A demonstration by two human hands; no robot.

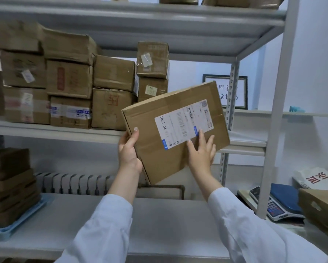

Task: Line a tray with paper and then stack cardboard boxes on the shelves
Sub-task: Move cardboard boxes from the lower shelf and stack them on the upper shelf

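Note:
A flat cardboard box [160,164] with a white shipping label is held tilted in the air, in front of the right end of the middle shelf [60,130]. My left hand [129,149] grips its lower left edge, thumb on the front face. My right hand [202,151] lies against the front face by the label, fingers spread and straight. Several taped cardboard boxes [70,78] stand stacked on the middle shelf to the left. A light blue tray [13,228] sits at the left of the lower shelf with a stack of flat boxes [9,185] on it.
The white upright post [277,111] of the rack stands right of the held box. Beyond it lie a weighing scale [278,204], a printed bag [316,179] and a brown carton [320,207]. A framed notice [241,92] hangs on the wall. The upper shelf [140,18] runs overhead.

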